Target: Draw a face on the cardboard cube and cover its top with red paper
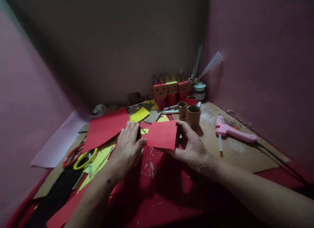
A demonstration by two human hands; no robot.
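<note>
My right hand (193, 146) grips a red square piece (162, 134) by its right side, thumb below and fingers behind; whether it is flat card or a box is unclear. My left hand (129, 148) is palm down with fingers stretched out, its thumb close to the piece's left edge. Something dark shows partly beside the left fingers. A large red sheet (105, 128) lies left of that hand, and a small yellow sheet (139, 114) lies beyond it. Behind the red piece stand a wide cardboard tube (193, 116) and a narrower cardboard tube (182, 111).
At right, a pink glue gun (233, 131) rests on a brown board (245, 159), its cord trailing off. Yellow-handled scissors (84, 160) lie at left among paper scraps. Eared cardboard figures (171, 90) and a lidded jar (199, 91) stand by the back wall (122, 51).
</note>
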